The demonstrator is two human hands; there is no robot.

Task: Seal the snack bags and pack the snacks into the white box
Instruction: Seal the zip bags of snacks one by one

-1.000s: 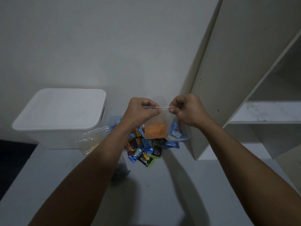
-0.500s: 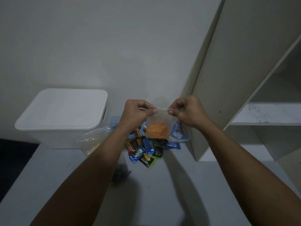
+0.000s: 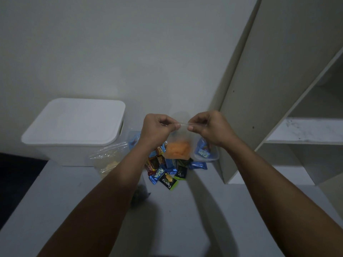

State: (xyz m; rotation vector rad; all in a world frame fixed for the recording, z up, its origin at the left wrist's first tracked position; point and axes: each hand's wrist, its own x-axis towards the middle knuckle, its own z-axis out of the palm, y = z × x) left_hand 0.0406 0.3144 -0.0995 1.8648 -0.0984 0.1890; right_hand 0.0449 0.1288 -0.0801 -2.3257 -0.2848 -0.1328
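Snack bag (image 3: 179,145) of orange pieces hangs above the desk (image 3: 74,210), left hand (image 3: 157,129) and right hand (image 3: 209,127) each pinching its zip strip. Press fingertips along the strip end to end (white box (image 3: 74,127) sits lidded, left).

Dim plain room, probably a home, bare painted wall (image 3: 130,52) standing behind, white shelving unit (image 3: 278,89) leaning into view at right, wrapped snacks (image 3: 163,173) lying loose on a grey table (image 3: 74,201), lidded white box (image 3: 74,127) sitting beside.
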